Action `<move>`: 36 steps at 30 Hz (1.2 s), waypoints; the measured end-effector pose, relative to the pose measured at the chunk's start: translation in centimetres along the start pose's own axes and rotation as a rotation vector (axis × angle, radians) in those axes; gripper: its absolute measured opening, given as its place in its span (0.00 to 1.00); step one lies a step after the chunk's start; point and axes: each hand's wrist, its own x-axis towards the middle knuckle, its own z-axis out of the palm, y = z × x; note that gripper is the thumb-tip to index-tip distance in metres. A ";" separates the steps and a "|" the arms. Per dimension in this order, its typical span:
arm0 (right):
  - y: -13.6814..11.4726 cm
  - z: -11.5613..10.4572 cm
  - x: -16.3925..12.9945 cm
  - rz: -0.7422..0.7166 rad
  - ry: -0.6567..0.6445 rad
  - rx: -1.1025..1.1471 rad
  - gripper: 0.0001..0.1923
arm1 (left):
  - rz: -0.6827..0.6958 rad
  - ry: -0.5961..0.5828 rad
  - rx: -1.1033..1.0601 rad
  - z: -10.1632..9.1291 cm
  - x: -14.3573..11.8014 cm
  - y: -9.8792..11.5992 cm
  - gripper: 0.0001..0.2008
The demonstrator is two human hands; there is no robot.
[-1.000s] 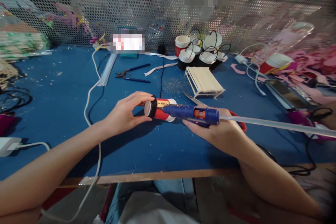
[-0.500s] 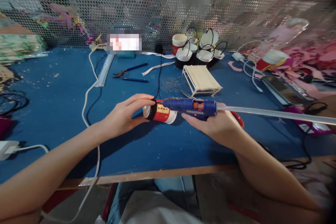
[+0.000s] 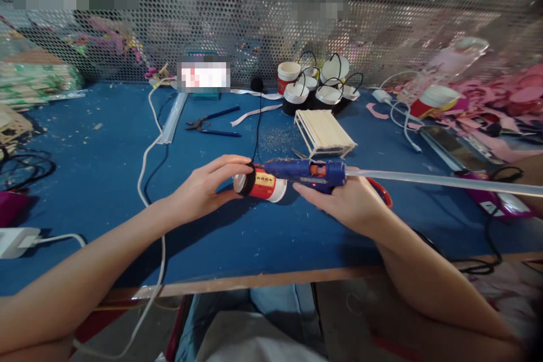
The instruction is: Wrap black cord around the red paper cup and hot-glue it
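Observation:
On its side lies a red and white paper cup [image 3: 266, 185], with black cord wound round its left end. My left hand [image 3: 207, 184] is closed on that end, fingers over the top and thumb below. A black strand runs from the cup up to a small black ball of cord [image 3: 257, 84]. My right hand [image 3: 352, 203] grips a blue glue gun [image 3: 297, 169], its nozzle pointing left at the wound cord. Whether the nozzle touches the cord I cannot tell. A long clear glue stick [image 3: 445, 180] sticks out of the gun's back end.
Behind the cup are a small wooden stick table [image 3: 324, 131], several cups with black handles [image 3: 328, 93], pliers [image 3: 214, 122] and white ribbon [image 3: 257, 114]. A white cable [image 3: 142, 175] crosses at left. A phone [image 3: 449, 150] and pink scraps [image 3: 500, 90] lie at right.
The camera view has shifted slightly. Both hands keep their hold on the cup and the glue gun, with hardly any movement between them.

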 end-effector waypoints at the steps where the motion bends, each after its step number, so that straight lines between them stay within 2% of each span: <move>1: 0.0 0.0 0.0 -0.007 0.008 -0.010 0.07 | -0.001 -0.003 0.000 0.0 0.0 0.0 0.17; 12: -0.1 -0.3 -0.4 0.009 -0.013 -0.056 0.07 | -0.023 0.012 -0.001 0.1 0.0 0.0 0.18; 21: -0.2 0.0 -0.1 -0.005 -0.005 -0.002 0.08 | -0.006 0.020 -0.032 0.0 0.2 0.3 0.17; 29: -0.6 -0.3 -0.5 -0.081 0.001 -0.082 0.10 | -0.237 0.051 -0.334 0.6 -0.1 -0.3 0.25; 36: -0.5 -0.3 -0.7 -0.136 -0.065 -0.155 0.10 | -0.405 0.031 -0.432 0.8 -0.1 -0.3 0.27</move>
